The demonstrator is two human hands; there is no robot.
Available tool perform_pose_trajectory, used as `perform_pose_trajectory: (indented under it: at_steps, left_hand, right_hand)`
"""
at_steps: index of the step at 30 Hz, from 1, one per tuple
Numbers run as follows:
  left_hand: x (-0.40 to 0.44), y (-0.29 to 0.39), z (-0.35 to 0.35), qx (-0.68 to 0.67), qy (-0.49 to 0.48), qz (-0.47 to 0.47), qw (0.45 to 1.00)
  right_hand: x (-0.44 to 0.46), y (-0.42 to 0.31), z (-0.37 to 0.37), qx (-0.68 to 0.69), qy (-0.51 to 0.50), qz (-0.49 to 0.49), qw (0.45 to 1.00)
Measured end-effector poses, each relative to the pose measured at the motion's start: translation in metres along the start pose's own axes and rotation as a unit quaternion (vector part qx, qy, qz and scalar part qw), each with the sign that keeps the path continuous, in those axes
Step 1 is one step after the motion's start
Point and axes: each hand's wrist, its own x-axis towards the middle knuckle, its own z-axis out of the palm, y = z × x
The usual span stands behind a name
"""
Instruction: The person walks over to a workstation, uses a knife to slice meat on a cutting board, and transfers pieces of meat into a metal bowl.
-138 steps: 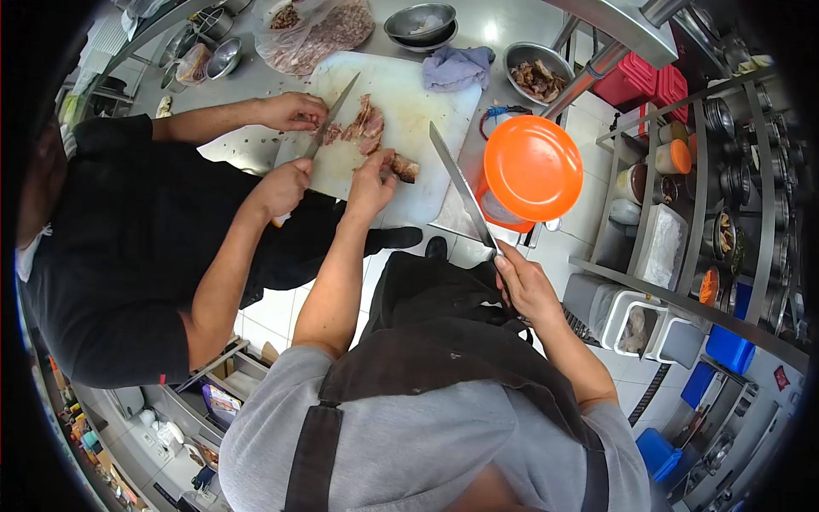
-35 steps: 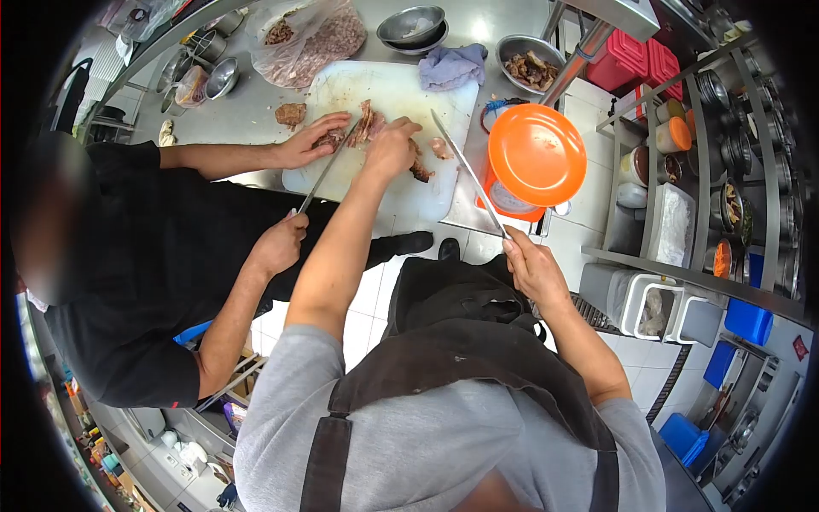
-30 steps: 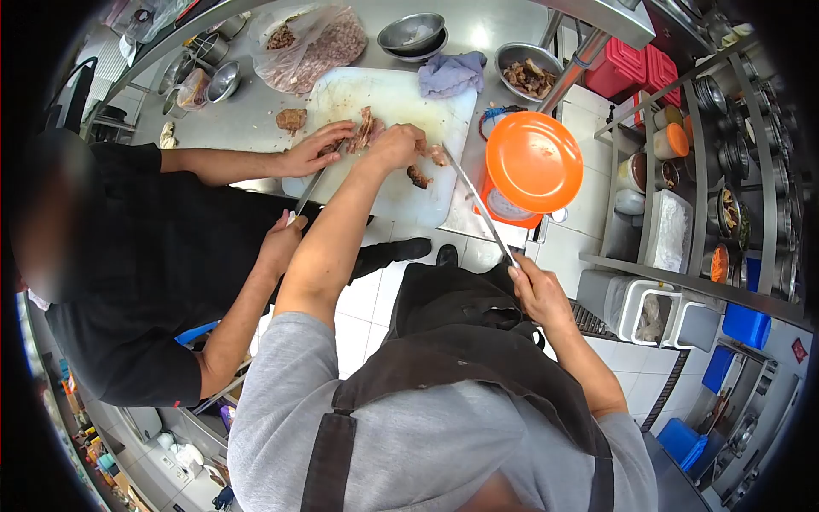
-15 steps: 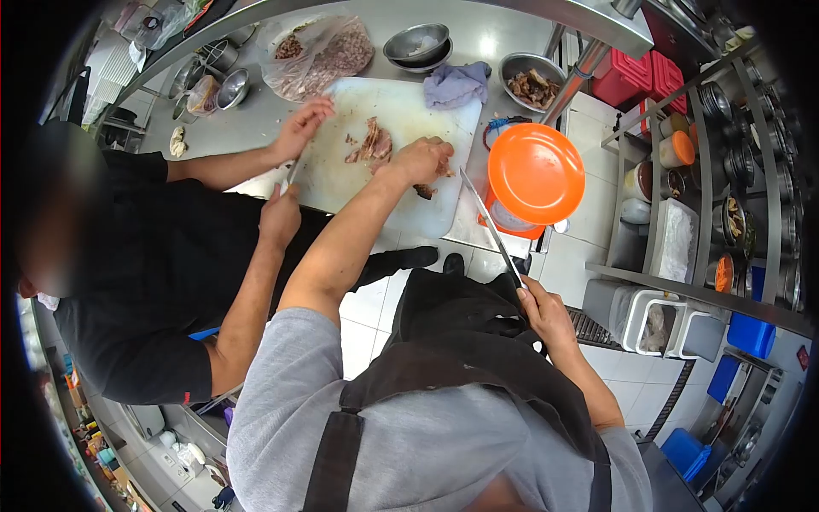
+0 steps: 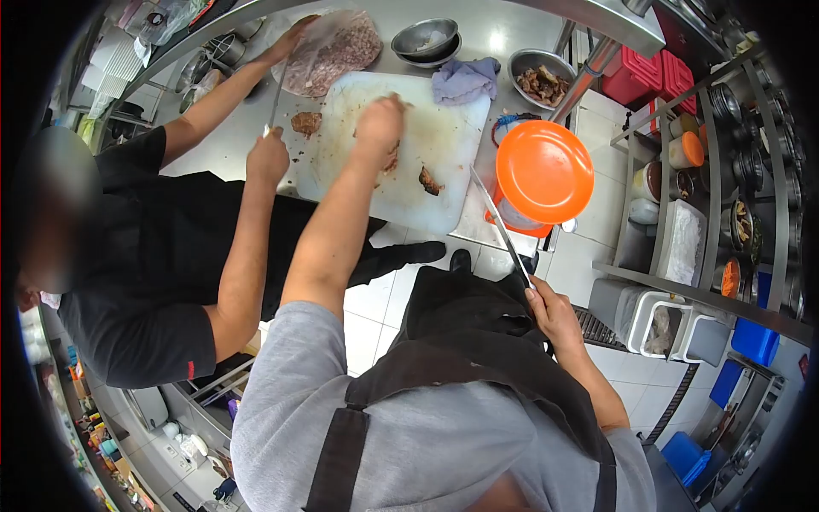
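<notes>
My right hand [image 5: 550,309] is closed round the handle of a long knife [image 5: 502,224], whose blade points up and left beside the board's right edge. Over the middle of the white cutting board [image 5: 444,141] is my left hand [image 5: 381,124], blurred, its fingers curled; what they hold, if anything, is hidden. Some meat shows just below that hand. A browned meat piece [image 5: 430,181] lies on the board's right part. Another brown chunk [image 5: 306,124] rests by the left edge. An orange plate [image 5: 544,172] sits on an orange scale right of the board.
At the left, a co-worker [image 5: 171,247] in black holds a knife upright and reaches to a bag of chopped meat [image 5: 341,53]. Behind the board are metal bowls [image 5: 424,43] and a grey cloth [image 5: 465,81]. A bowl of cooked meat [image 5: 543,78] stands by the shelf post.
My left hand has moved left across the board, away from the browned piece. The co-worker's far hand has moved up to the bag, and their knife has swung upright. My right hand still holds its knife.
</notes>
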Motion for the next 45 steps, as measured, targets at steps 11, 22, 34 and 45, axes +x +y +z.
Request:
perform_pose_trajectory:
  at_steps: [11,22,34,45]
  left_hand:
    - [-0.060,-0.028,-0.008,-0.063,0.020,-0.041,0.997]
    - [-0.134,0.029,0.054,-0.314,0.021,-0.011,0.949]
    - [-0.128,0.033,0.060,-0.306,0.032,0.063,0.949]
    - [-0.124,0.029,0.067,-0.289,-0.006,0.048,0.956]
  right_hand:
    - [0.016,-0.013,-0.002,0.024,-0.045,0.018,0.999]
    - [0.045,-0.028,0.011,0.030,-0.065,-0.037,0.997]
    - [0.051,-0.037,0.001,-0.039,-0.079,-0.038,0.995]
    - [0.112,-0.062,0.035,-0.023,-0.098,-0.017,0.995]
